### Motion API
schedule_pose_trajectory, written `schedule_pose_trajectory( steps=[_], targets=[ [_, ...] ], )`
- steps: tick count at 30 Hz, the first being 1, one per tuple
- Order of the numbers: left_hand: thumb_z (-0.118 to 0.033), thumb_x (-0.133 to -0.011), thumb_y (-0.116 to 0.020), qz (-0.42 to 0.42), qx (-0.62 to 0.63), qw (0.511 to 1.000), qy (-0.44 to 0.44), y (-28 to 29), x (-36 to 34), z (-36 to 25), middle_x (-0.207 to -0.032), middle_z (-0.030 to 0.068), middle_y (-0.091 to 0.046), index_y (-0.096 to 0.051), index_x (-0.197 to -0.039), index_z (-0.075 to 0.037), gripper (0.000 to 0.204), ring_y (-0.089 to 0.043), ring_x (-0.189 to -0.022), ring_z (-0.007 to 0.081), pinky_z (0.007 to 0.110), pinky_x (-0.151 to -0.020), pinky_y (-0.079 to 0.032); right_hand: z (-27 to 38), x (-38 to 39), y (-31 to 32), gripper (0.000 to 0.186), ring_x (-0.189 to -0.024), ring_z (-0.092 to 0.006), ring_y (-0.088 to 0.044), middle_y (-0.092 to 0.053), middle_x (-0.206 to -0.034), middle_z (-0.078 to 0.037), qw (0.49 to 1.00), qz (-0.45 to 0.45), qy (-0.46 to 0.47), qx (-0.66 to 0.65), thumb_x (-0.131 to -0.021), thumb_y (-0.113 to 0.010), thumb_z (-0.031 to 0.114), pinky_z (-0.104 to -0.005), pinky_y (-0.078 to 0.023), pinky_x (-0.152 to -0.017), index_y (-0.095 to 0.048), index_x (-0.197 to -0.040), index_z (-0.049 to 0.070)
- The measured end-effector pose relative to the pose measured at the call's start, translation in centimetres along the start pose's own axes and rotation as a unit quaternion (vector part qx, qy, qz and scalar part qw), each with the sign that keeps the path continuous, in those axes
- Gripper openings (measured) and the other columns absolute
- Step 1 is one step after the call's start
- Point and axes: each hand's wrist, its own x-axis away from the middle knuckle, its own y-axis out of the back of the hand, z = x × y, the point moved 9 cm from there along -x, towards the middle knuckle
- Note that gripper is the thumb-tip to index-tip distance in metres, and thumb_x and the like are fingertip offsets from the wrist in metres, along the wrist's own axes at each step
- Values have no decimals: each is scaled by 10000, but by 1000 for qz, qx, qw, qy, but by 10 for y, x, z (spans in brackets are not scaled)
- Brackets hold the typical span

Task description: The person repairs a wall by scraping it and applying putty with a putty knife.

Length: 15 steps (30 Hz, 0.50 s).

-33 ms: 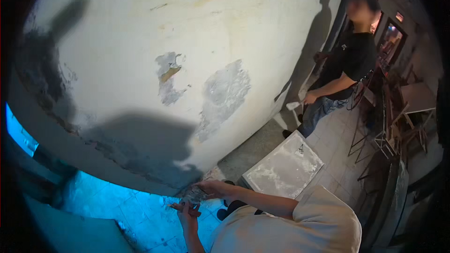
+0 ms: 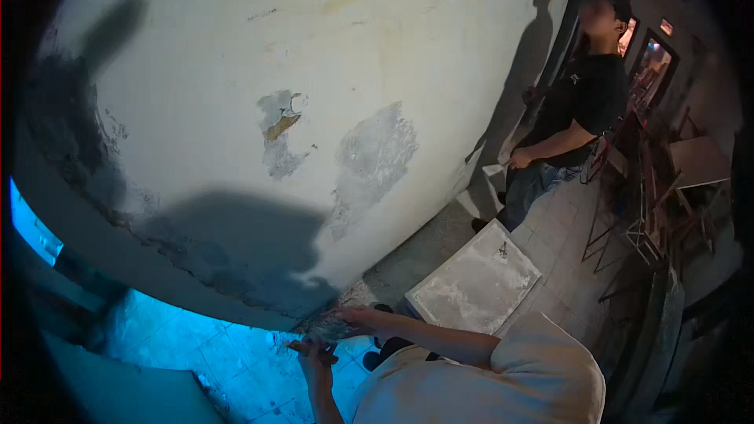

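My left hand [image 2: 317, 357], low in the head view, is closed around a brown stick-like handle [image 2: 297, 347], perhaps wooden. Just above and right of it, my right hand [image 2: 360, 319] is closed at the edge of a mottled grey, rough-looking thing [image 2: 323, 327]. This grey thing lies between the two hands, and its kind is hard to make out in the dim light. Both hands are close together in front of the base of a pale wall [image 2: 314, 39]. Grey patches of bare plaster [image 2: 375, 149] show where the wall's paint has come off.
At the right, another person [image 2: 585, 102] in dark clothes stands by the wall with a small whitish tool [image 2: 493, 170] in one hand. A pale flat board [image 2: 475, 279] lies on the tiled floor. Wooden furniture [image 2: 695, 165] is piled farther right. Blue light covers the floor [image 2: 228, 357] at lower left.
The picture has become dimmer. The other person's whitish tool has tilted slightly. My hands stay in nearly the same place.
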Motion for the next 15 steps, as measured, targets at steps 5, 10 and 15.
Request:
schedule_pose_trajectory(
  steps=[5,10,15],
  targets=[
    [-146,-813,-607,-4,-156,988,11,-2,-11,14,-791,47,-543,-494,-938,-51,194,-561,-615,139,250,-435,-434,-10,12,14,405,-982,-136,-548,-602,-1047,-39,993,-63,-14,95,-813,-619,233,-282,-413,-888,-537,-1190,111],
    [-217,-825,-609,-10,-279,960,-14,6,-20,9,-705,34,-523,-496,-920,-40,230,-511,-494,128,253,-448,-452,-4,13,23,384,-954,-136,-562,-596,-1054,-65,984,-60,31,167,-824,-604,182,-289,-452,-854,-532,-1189,87],
    [-149,-792,-619,5,-274,962,-1,3,-22,10,-649,4,-474,-526,-889,-54,164,-404,-435,77,226,-368,-301,-19,9,29,361,-880,-142,-593,-612,-1009,-70,986,-46,8,157,-825,-604,174,-281,-497,-792,-548,-1167,72]
  ],
)
